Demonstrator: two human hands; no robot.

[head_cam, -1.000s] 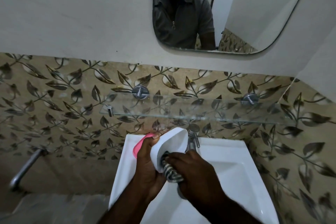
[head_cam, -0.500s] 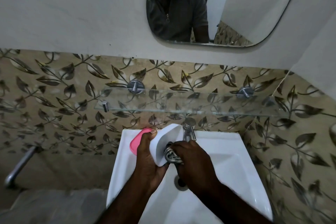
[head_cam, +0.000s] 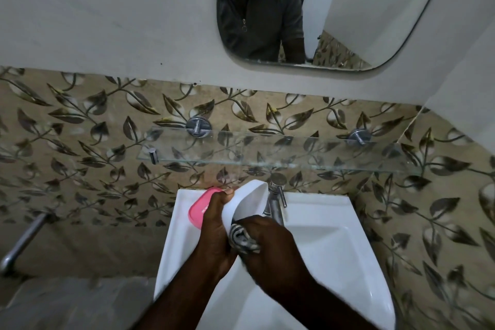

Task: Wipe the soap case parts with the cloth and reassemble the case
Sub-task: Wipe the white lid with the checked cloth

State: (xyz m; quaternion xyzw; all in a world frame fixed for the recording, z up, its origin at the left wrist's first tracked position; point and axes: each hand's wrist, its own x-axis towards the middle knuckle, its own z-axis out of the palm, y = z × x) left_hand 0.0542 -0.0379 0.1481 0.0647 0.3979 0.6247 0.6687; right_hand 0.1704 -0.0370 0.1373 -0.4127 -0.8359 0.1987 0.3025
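My left hand (head_cam: pixel 214 225) grips two soap case parts over the sink: a white tray-shaped part (head_cam: pixel 250 202) tilted on edge, and a pink part (head_cam: pixel 200 209) behind it against my palm. My right hand (head_cam: pixel 270 244) holds a bunched grey-and-white striped cloth (head_cam: pixel 242 238) and presses it into the lower inside of the white part. My hands hide much of the pink part and the white part's lower end.
A white washbasin (head_cam: pixel 329 238) lies below my hands, with a chrome tap (head_cam: pixel 276 201) right behind the white part. A glass shelf (head_cam: pixel 267 153) juts from the leaf-patterned tiles above. A mirror (head_cam: pixel 348 8) hangs higher. A metal pipe (head_cam: pixel 24 238) sits at left.
My right hand with the cloth has shifted slightly along the inside of the white part, from its middle toward its lower end. My left hand keeps the same hold; the view tilted a little.
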